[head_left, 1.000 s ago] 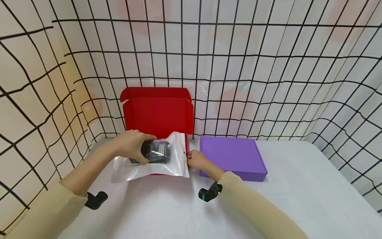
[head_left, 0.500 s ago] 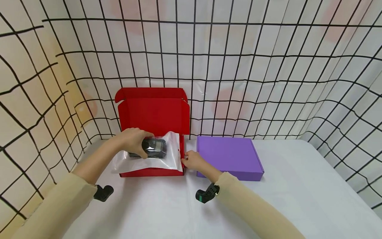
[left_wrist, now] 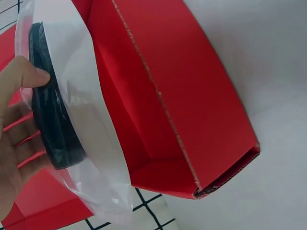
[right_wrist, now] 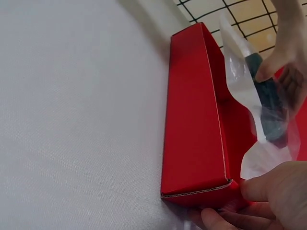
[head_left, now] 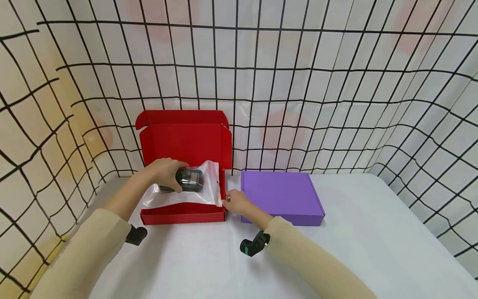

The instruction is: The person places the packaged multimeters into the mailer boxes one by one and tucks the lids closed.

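Observation:
In the head view, my left hand (head_left: pixel 167 172) grips a dark boxy device (head_left: pixel 193 180) sealed in a clear-fronted, white-backed plastic bag (head_left: pixel 211 185). Thumb and fingers span the device through the plastic, as the left wrist view also shows. The bag is over the open red cardboard box (head_left: pixel 183 216), hiding much of its inside; its lid stands raised at the back. At the box's right side, my right hand (head_left: pixel 237 202) pinches the side wall, with the thumb (right_wrist: pixel 259 188) at the top edge and fingers outside. The box's front wall shows below the bag.
A closed purple box (head_left: pixel 282 197) lies just right of the red box, close to my right forearm. Black wire grid panels (head_left: pixel 298 99) stand behind and at both sides of the white-covered table (head_left: pixel 209 261).
My left hand has moved the bagged device back and lower over the red box, uncovering its front wall. My right hand stays at the right wall. The view has shifted slightly.

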Demonstrator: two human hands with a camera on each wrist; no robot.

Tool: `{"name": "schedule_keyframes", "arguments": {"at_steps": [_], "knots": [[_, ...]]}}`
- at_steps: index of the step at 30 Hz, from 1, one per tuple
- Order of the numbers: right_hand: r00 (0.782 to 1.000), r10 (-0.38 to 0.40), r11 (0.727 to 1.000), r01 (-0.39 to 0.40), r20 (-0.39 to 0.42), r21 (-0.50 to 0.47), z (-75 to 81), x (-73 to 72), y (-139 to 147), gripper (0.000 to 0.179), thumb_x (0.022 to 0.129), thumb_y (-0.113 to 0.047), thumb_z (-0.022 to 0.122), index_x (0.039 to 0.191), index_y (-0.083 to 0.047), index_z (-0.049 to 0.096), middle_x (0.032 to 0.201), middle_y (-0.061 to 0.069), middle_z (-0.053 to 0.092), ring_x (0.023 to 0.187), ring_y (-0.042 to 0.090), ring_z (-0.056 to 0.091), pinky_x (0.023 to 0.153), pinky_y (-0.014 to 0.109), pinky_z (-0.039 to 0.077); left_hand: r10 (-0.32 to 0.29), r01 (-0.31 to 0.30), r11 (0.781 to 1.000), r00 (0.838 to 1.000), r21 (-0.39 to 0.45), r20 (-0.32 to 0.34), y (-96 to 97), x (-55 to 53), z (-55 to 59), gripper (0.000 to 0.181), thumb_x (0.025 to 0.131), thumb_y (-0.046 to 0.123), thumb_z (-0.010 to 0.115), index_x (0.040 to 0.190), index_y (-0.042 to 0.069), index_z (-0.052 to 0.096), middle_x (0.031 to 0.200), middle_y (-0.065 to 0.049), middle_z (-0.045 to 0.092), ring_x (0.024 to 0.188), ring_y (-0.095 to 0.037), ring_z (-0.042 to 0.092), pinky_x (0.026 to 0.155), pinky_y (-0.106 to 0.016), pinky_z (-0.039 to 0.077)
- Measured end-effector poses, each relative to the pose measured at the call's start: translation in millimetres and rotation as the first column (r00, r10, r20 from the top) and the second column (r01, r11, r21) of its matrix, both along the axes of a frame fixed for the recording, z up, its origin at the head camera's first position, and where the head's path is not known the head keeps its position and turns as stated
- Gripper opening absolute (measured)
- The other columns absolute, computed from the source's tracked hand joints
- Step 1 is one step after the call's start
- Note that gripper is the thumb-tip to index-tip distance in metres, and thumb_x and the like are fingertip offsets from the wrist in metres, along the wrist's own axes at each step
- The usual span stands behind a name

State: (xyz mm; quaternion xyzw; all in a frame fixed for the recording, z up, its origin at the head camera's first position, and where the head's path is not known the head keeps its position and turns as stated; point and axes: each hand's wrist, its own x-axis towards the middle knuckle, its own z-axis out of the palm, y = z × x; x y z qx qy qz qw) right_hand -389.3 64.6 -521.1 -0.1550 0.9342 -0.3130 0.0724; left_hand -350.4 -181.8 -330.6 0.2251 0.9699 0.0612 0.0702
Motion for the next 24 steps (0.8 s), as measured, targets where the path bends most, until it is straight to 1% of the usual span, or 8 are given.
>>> {"name": "schedule_keyframes", "arguments": {"at_steps": [2, 4, 7, 9, 11, 16, 19, 24], "knots": [[0.999, 0.018, 1.000, -0.018, -0.034, -0.004, 9.2, 6.5, 0.1, 0.046, 0.090, -0.022, 0.055, 0.124, 0.008, 0.053, 0.101, 0.015, 0.068, 0.060, 0.010, 0.056, 0.051, 0.023, 0.046, 0.002, -0.002, 1.000, 1.000, 0.001, -0.002, 0.4, -1.5, -2.4, 0.080, 0.059, 0.029, 0.082, 0.130, 0.010, 0.051, 0.111, -0.010, 0.060, 0.095, -0.026, 0.052, 0.075, -0.043, 0.051], [1.000, 0.004, 1.000, -0.004, 0.019, -0.016, 32.5, 21.6, -1.4, 0.043, 0.091, -0.021, 0.055, 0.124, 0.006, 0.053, 0.103, 0.015, 0.067, 0.063, 0.012, 0.058, 0.054, 0.025, 0.049, 0.011, -0.011, 1.000, 1.000, -0.005, 0.000, 1.7, -2.2, -5.3, 0.081, 0.058, 0.029, 0.083, 0.130, 0.012, 0.051, 0.111, -0.009, 0.060, 0.096, -0.026, 0.052, 0.074, -0.043, 0.051], [0.996, -0.030, 0.999, 0.033, 0.086, -0.040, 75.8, 52.9, -4.8, 0.040, 0.091, -0.019, 0.057, 0.123, 0.006, 0.055, 0.102, 0.016, 0.066, 0.068, 0.017, 0.059, 0.058, 0.029, 0.050, 0.031, -0.030, 0.999, 0.999, -0.023, 0.012, 3.7, -2.5, -11.1, 0.081, 0.058, 0.030, 0.083, 0.130, 0.015, 0.051, 0.110, -0.009, 0.060, 0.098, -0.027, 0.052, 0.072, -0.046, 0.051], [0.992, -0.054, 0.998, 0.058, 0.113, -0.026, 100.5, 72.0, -7.9, 0.036, 0.091, -0.012, 0.056, 0.120, 0.008, 0.055, 0.099, 0.018, 0.066, 0.071, 0.019, 0.059, 0.060, 0.029, 0.050, 0.036, -0.035, 0.998, 0.999, -0.043, 0.028, 6.1, -1.6, -15.6, 0.081, 0.058, 0.031, 0.083, 0.130, 0.017, 0.051, 0.110, -0.008, 0.059, 0.099, -0.027, 0.051, 0.073, -0.048, 0.050], [0.993, -0.055, 0.998, 0.057, 0.107, -0.017, 113.6, 82.7, -8.9, 0.032, 0.091, -0.010, 0.055, 0.116, 0.009, 0.057, 0.092, 0.017, 0.065, 0.067, 0.017, 0.056, 0.057, 0.025, 0.047, 0.018, -0.016, 0.999, 0.999, -0.050, 0.040, 8.4, -1.1, -20.9, 0.079, 0.059, 0.031, 0.083, 0.130, 0.016, 0.051, 0.109, -0.008, 0.059, 0.100, -0.027, 0.052, 0.074, -0.049, 0.049], [0.992, -0.047, 0.998, 0.050, 0.117, -0.024, 121.5, 88.2, -10.2, 0.024, 0.091, -0.008, 0.053, 0.106, 0.010, 0.059, 0.073, 0.010, 0.058, 0.057, 0.013, 0.046, 0.050, 0.020, 0.038, -0.036, 0.038, 0.999, 0.999, -0.033, 0.041, 10.0, 0.4, -34.7, 0.077, 0.060, 0.031, 0.082, 0.128, 0.012, 0.052, 0.107, -0.007, 0.060, 0.095, -0.025, 0.053, 0.078, -0.044, 0.049], [0.990, -0.047, 0.998, 0.053, 0.134, -0.042, 122.5, 89.1, -10.4, 0.021, 0.091, -0.008, 0.054, 0.101, 0.008, 0.060, 0.068, 0.007, 0.055, 0.056, 0.012, 0.045, 0.049, 0.020, 0.037, -0.039, 0.040, 0.999, 0.998, -0.021, 0.045, 8.6, 0.0, -40.3, 0.077, 0.060, 0.031, 0.082, 0.129, 0.012, 0.052, 0.108, -0.008, 0.060, 0.095, -0.025, 0.053, 0.077, -0.044, 0.049], [0.989, -0.040, 0.997, 0.050, 0.145, -0.060, 121.2, 88.6, -10.1, 0.016, 0.091, -0.008, 0.053, 0.092, 0.006, 0.059, 0.061, 0.004, 0.049, 0.052, 0.012, 0.042, 0.047, 0.019, 0.034, -0.018, 0.018, 1.000, 0.996, 0.003, 0.088, 8.1, 0.4, -44.9, 0.078, 0.062, 0.029, 0.081, 0.131, 0.012, 0.049, 0.113, -0.010, 0.058, 0.099, -0.026, 0.051, 0.078, -0.045, 0.049]]}}
